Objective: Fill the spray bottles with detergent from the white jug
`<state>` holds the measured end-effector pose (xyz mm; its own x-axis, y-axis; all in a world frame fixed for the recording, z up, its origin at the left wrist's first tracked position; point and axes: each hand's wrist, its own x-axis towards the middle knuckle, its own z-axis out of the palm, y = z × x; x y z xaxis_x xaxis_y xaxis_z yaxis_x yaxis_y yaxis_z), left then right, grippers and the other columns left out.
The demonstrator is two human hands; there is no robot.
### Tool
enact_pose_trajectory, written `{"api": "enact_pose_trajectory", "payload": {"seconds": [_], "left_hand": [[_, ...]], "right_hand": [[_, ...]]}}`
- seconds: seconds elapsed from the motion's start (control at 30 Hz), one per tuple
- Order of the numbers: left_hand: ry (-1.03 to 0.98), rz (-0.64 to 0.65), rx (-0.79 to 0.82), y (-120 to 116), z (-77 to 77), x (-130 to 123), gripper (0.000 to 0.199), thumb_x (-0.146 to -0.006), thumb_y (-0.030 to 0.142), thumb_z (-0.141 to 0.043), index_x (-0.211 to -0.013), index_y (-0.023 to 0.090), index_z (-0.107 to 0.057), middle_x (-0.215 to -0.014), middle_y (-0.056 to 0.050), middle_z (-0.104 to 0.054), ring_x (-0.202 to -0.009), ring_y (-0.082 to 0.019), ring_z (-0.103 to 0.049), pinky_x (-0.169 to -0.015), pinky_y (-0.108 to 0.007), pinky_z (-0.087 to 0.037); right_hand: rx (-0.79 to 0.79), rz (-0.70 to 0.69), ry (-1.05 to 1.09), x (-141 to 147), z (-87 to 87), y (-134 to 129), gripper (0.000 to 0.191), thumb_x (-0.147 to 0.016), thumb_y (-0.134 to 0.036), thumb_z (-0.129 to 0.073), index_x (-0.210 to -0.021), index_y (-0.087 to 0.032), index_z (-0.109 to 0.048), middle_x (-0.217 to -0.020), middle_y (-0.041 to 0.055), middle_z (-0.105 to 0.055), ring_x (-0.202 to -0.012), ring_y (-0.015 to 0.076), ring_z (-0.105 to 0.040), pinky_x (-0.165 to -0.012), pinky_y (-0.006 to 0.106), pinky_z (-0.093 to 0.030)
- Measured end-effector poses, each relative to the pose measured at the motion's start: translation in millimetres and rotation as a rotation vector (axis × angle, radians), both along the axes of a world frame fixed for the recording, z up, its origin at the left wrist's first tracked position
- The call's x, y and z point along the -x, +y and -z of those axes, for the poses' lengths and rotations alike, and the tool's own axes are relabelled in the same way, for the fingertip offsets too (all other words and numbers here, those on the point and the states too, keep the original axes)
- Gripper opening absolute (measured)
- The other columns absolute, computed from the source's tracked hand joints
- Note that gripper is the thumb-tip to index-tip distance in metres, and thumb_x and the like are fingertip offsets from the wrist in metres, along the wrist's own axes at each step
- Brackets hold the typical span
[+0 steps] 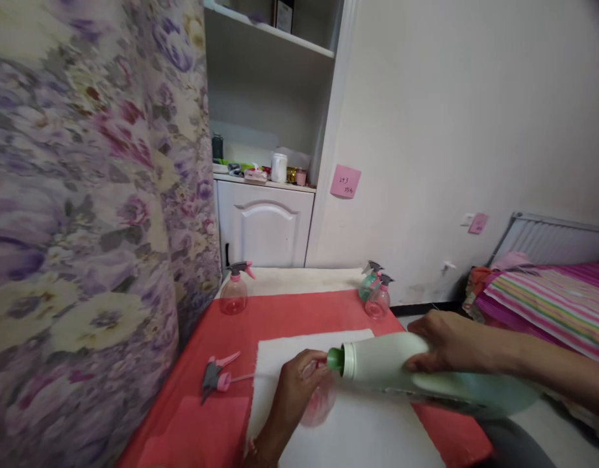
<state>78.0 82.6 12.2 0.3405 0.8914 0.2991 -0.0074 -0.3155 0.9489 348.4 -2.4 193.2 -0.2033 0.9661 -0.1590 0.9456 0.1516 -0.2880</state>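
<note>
Near the middle of the white cloth (362, 429), my left hand (299, 383) is closed round the neck of a clear pink bottle (319, 404) that has no spray head on it. My right hand (436, 341) grips a large pale green jug (382, 357) from above. The jug lies tilted on its side in the air, its green spout (335, 359) right at the pink bottle's mouth. Whether liquid is flowing cannot be made out. A grey and pink spray head (216, 378) with its tube lies on the red cloth to the left.
A pink spray bottle (234, 296) stands at the table's back left. A green spray bottle (368, 283) and another pink one (378, 301) stand at the back right. A floral curtain (95, 195) hangs at the left, and a bed (548, 292) is at the right.
</note>
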Motion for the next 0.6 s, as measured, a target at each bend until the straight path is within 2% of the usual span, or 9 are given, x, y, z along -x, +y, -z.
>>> {"api": "enact_pose_trajectory", "payload": {"seconds": [0.2,0.6], "left_hand": [[-0.003,0.008,-0.004,-0.6,-1.6,0.2,0.015,-0.074,0.024,-0.066,-0.086,0.022,-0.074,-0.089,-0.004,-0.075,-0.089,-0.022,-0.068,-0.083,-0.029,-0.05],[-0.026,0.027,0.013,0.4,1.2,-1.1,0.014,-0.075,0.023,-0.065,-0.086,0.021,-0.073,-0.09,-0.005,-0.074,-0.091,-0.022,-0.067,-0.084,-0.029,-0.05]], "right_hand": [[-0.032,-0.03,-0.11,4.4,-4.7,-0.2,0.039,-0.076,-0.059,-0.065,-0.077,-0.021,-0.068,-0.065,0.0023,-0.062,-0.053,0.0152,-0.054,-0.047,0.026,-0.035],[-0.02,-0.012,-0.152,11.5,-11.7,-0.2,0.037,-0.075,-0.057,-0.066,-0.075,-0.02,-0.067,-0.065,0.0027,-0.062,-0.055,0.0154,-0.055,-0.049,0.026,-0.035]]}}
